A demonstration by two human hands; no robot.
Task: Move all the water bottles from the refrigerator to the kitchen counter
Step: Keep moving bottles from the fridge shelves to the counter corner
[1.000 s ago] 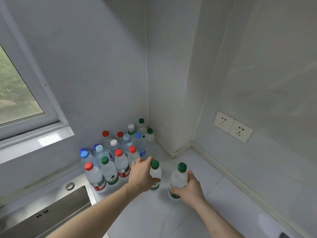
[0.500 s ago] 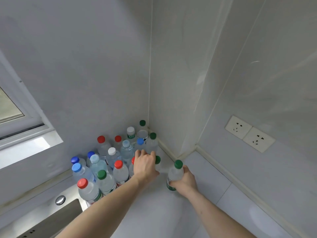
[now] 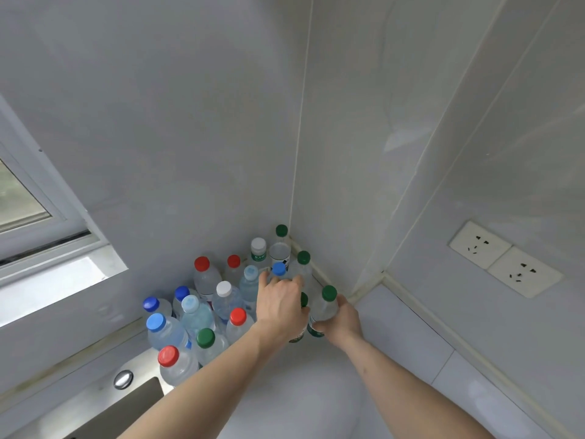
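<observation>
Both hands' fingers clamp green-capped bottles, left hand (image 3: 282, 307) and right hand (image 3: 343, 321), beside clustered water bottles (image 3: 202, 307) on the counter (image 3: 316, 391).

Bottles (image 3: 221, 308) pack the corner tight against both walls, caps nearly touching, no gap to reach through. The counter (image 3: 402, 337) lies open to the right; the sink (image 3: 126, 403) bounds the left, its edge seemingly touching the nearest bottle.

I saw left hand (image 3: 281, 304) over one green-capped bottle (image 3: 302, 312), right hand (image 3: 343, 321) gripping another green-capped bottle (image 3: 324, 307), beside bottle cluster (image 3: 218, 299) on counter (image 3: 316, 391).
</observation>
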